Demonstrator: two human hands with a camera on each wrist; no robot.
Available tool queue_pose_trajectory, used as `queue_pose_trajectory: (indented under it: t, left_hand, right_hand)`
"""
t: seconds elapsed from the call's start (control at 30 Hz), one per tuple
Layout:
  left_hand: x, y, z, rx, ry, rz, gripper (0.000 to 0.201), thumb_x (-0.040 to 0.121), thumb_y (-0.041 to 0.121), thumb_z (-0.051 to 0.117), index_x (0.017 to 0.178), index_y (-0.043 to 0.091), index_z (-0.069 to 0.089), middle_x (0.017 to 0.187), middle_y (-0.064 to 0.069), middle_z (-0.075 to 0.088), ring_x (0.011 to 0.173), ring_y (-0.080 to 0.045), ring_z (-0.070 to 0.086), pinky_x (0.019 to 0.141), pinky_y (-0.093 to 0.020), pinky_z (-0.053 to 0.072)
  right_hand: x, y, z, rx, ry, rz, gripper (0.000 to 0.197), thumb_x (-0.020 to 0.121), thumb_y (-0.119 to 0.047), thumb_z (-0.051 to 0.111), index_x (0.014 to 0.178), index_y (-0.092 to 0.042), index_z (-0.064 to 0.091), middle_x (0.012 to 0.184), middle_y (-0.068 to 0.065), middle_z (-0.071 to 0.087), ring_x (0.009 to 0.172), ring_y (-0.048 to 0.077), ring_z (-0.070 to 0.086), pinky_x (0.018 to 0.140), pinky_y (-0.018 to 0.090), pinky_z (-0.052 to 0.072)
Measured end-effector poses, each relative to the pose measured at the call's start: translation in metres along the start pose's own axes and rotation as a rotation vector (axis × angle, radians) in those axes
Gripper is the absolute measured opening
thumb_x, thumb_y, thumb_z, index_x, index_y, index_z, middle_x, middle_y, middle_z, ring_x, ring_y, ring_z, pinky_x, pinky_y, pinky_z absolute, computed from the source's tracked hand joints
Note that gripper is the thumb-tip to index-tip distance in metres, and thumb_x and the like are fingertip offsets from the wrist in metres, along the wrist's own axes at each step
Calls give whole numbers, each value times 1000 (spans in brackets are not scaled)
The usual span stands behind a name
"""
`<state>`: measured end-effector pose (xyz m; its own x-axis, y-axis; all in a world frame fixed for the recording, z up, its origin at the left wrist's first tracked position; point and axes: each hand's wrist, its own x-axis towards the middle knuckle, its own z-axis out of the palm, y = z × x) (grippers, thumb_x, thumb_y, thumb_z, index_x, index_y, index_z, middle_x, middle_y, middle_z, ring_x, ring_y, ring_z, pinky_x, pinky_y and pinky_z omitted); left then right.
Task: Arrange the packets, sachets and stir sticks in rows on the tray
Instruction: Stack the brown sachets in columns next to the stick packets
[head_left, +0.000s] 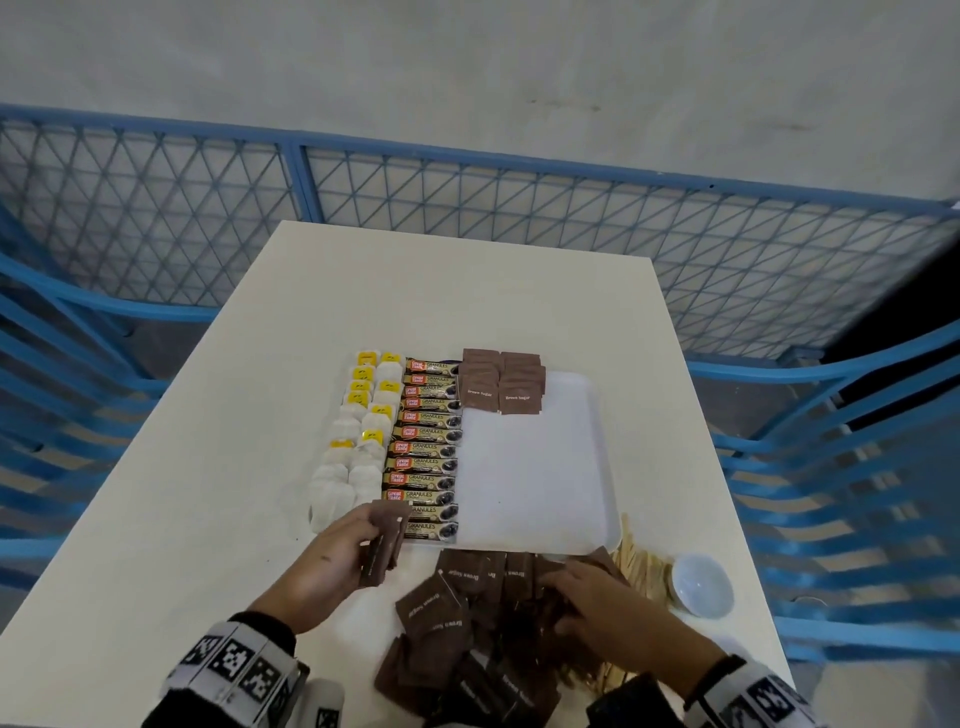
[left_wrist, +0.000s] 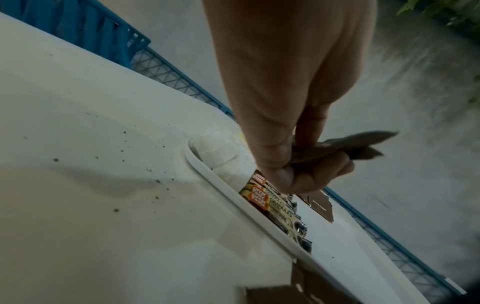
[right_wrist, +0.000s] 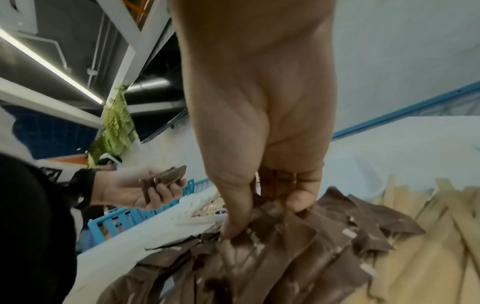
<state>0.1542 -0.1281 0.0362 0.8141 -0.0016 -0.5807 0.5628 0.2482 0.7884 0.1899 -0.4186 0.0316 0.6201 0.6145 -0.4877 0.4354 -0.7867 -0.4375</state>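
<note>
A white tray holds rows of tea bags on its left, coffee granule sticks beside them, and two short rows of brown sugar sachets at its far end. My left hand hovers at the tray's near left corner and grips a small stack of brown sachets. My right hand is down in the loose pile of brown sachets in front of the tray, thumb and fingers pinching sachets from it. Wooden stir sticks lie just right of the pile.
A small white bowl stands right of the stir sticks near the table's right edge. The white table is ringed by blue mesh fencing. The tray's right half is bare.
</note>
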Motion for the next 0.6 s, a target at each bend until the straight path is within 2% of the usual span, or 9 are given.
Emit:
queue_pose_trajectory:
  t: [0.1,0.17,0.2,0.27,0.3,0.37,0.47,0.53,0.6]
  left_hand:
    - [5,-1,4,-81,14,-114,29,98,33,40,97,13,61,72,-4,50,59,-15,46,53,-24,38]
    - [6,-1,8,-32,-31,-130,31,88,48,55,86,16,55,63,2,43,51,-10,39,46,-20,32]
    - [6,-1,10,34,-59,-109,35,83,49,62,86,16,51,62,5,38,50,-9,34,45,-19,28]
    - [6,-1,15,205,-83,-57,47,70,48,73,85,15,44,61,8,34,51,-9,28,48,-19,24]
    - [5,-1,17,289,-87,-37,51,64,48,76,83,15,42,62,8,34,54,-10,28,49,-20,25]
    - [5,-1,23,389,-104,4,48,65,44,77,81,14,43,64,6,36,57,-11,31,51,-20,29]
    - [7,-1,33,379,-132,28,20,86,21,65,86,11,49,60,5,41,51,-7,38,51,-18,34]
    - [8,1,36,374,-152,19,9,90,18,58,90,11,53,57,4,44,52,-8,42,55,-23,36]
    - [8,2,38,378,-160,25,8,91,20,56,95,12,56,63,1,49,57,-9,47,63,-28,39]
  right_hand:
    - [0,0,8,-146,-27,-5,63,86,-30,58,141,-23,29,139,0,32,129,18,31,108,31,30]
    - [-2,1,11,-217,20,-18,60,84,-32,60,137,-22,33,137,1,33,127,19,34,105,30,33]
    - [-2,2,13,-267,68,-44,59,80,-36,64,130,-22,39,132,1,39,122,19,40,101,30,38]
    - [-2,4,19,-344,90,-64,63,56,-53,75,106,-27,49,109,-3,55,96,13,57,80,24,52]
    - [0,6,21,-358,112,-75,65,45,-59,77,95,-30,48,97,-8,57,85,8,59,69,19,53]
    - [3,9,26,-365,104,-94,64,38,-63,77,86,-35,44,88,-15,57,77,2,57,61,15,51]
    - [2,8,27,-351,63,-124,56,45,-57,76,84,-36,42,83,-20,53,76,0,51,62,11,46]
    - [-1,0,17,-286,86,-127,40,63,-45,72,90,-30,47,91,-15,55,86,5,46,73,14,39]
    - [0,-6,5,-151,102,-131,24,80,-31,63,100,-24,51,104,-9,55,96,8,42,81,17,33]
